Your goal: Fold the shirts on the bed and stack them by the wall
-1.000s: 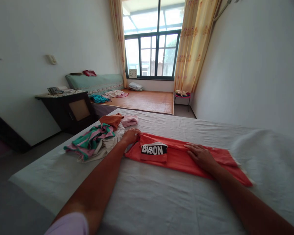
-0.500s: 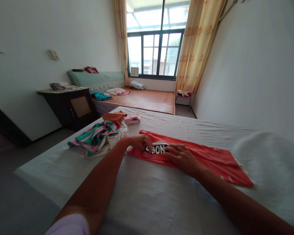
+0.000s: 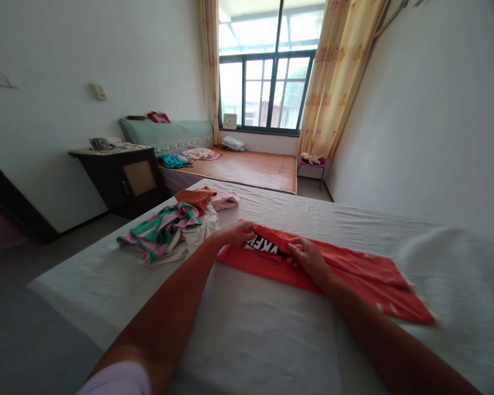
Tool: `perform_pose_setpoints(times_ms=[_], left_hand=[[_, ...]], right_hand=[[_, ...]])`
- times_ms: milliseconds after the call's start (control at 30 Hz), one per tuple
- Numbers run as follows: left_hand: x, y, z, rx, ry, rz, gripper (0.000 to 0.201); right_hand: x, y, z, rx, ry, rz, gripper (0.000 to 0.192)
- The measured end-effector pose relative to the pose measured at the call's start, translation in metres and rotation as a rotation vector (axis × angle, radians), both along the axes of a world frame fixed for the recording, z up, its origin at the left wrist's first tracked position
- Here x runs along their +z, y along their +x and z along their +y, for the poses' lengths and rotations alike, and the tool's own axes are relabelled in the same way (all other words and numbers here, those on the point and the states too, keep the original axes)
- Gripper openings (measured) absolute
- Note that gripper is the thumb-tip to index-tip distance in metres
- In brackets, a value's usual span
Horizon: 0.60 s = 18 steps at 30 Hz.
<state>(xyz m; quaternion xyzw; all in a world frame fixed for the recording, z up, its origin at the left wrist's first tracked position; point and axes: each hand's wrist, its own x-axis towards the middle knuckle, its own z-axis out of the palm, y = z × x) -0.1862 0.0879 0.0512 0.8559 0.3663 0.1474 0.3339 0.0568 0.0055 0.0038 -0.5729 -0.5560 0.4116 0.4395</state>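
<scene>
Head view, with the red garment (image 3: 346,269) as the landmark: to its left on the bed (image 3: 251,340) lies a heap of clothes (image 3: 168,230), striped green and pink with an orange piece and a pink one on top, just clear of the garment's left end. At that left end the left hand (image 3: 236,233) pinches the cloth, fingers closed on the upper edge. A second ago this hand sat at the far left corner and the black patch lay flat, reading "BISON" in white letters. Now the patch (image 3: 267,247) is tipped over and partly rolled under, so only upside-down fragments show, something like "YKFI", not readable with any certainty. The right hand (image 3: 307,255), which earlier lay flat and open further right along the garment, has slid left and now grips a fold just right of the patch, fingers curled on the cloth. Judging by this, the left end is being turned over into a fold. Right of the hands the garment stretches flat across the white sheet
</scene>
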Motion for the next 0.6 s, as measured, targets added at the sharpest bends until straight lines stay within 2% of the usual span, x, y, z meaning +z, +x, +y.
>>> perform_pose_setpoints(times_ms=[100,167,267,400,500,600], left_hand=[[0.0,0.005,-0.004,0.186,0.141,0.167,0.029],[-0.002,0.006,-0.004,0.218,0.167,0.216,0.039],[-0.004,0.007,-0.001,0.206,0.121,0.19,0.054],[-0.006,0.006,0.001,0.213,0.174,0.198,0.057],[-0.003,0.007,-0.004,0.229,0.28,0.352,0.053],[-0.002,0.019,-0.013,0.305,0.526,0.411,0.04]], right_hand=[[-0.003,0.008,-0.001,-0.106,0.025,0.079,0.037],[-0.004,0.013,-0.002,-0.158,0.124,0.004,0.037],[-0.004,0.013,-0.006,-0.158,0.351,-0.246,0.033],[-0.001,0.004,-0.014,-0.008,0.595,-0.713,0.027],[0.001,0.0,-0.019,0.083,0.559,-0.951,0.03],[0.002,0.001,-0.02,0.087,0.517,-0.967,0.031]])
